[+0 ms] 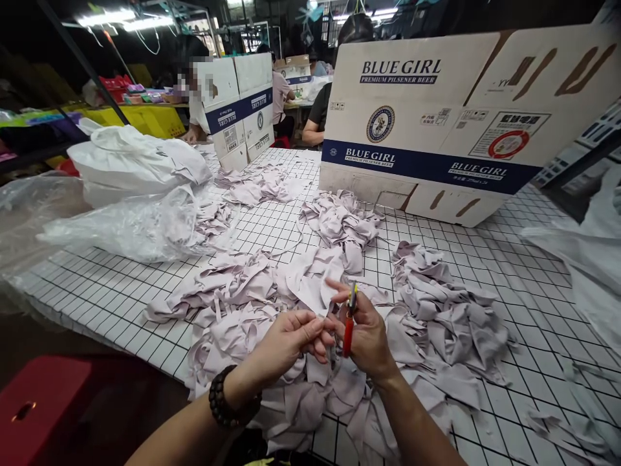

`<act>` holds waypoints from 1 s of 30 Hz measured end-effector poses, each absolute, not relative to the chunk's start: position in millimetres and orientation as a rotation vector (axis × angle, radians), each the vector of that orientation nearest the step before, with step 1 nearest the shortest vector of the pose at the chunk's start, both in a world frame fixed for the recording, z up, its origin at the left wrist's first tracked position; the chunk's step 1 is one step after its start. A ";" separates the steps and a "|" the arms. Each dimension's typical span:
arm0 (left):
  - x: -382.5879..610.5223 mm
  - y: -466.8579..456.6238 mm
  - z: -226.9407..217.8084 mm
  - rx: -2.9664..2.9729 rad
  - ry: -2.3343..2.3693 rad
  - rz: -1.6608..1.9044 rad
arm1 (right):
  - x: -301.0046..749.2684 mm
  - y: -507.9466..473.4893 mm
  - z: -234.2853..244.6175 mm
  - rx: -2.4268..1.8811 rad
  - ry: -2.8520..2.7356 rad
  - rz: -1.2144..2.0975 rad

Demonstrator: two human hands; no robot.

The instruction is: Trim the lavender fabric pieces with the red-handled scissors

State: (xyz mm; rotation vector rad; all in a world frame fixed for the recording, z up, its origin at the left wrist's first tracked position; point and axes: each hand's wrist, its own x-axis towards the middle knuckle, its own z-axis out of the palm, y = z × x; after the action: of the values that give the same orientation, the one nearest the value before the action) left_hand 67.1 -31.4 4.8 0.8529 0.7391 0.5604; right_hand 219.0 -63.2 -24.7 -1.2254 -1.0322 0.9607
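My left hand, with a dark bead bracelet on the wrist, pinches a pale lilac fabric piece low in the middle of the view. My right hand is closed round red-handled thread snips, whose blades point up beside the fabric. Both hands meet over a big heap of the same lilac fabric pieces spread on the white grid-patterned table.
A large Blue Girl beer carton stands on the table at the back right, a smaller one at the back left. White bundles and clear plastic bags lie left. Other people sit behind the cartons. A red stool is lower left.
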 end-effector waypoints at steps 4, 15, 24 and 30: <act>63.6 -31.6 3.1 1.044 0.760 0.577 | 222.8 -62.9 -23.1 -1.259 -1.111 1.013; 75.6 -27.4 3.5 1.263 0.749 0.829 | 210.5 -63.9 -29.7 -1.303 -0.934 0.967; 77.4 -19.0 -1.4 1.291 0.805 0.862 | 251.1 -94.2 6.0 -1.865 -1.582 0.725; 77.6 -20.0 -1.0 1.486 0.817 0.888 | 245.3 -106.2 13.3 -2.007 -1.786 0.514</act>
State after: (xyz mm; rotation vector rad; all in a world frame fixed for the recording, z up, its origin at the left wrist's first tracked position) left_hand 77.6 -20.0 -1.0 1.4864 0.8175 0.8883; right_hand 245.3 -106.2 13.3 -2.0069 -1.7857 0.5135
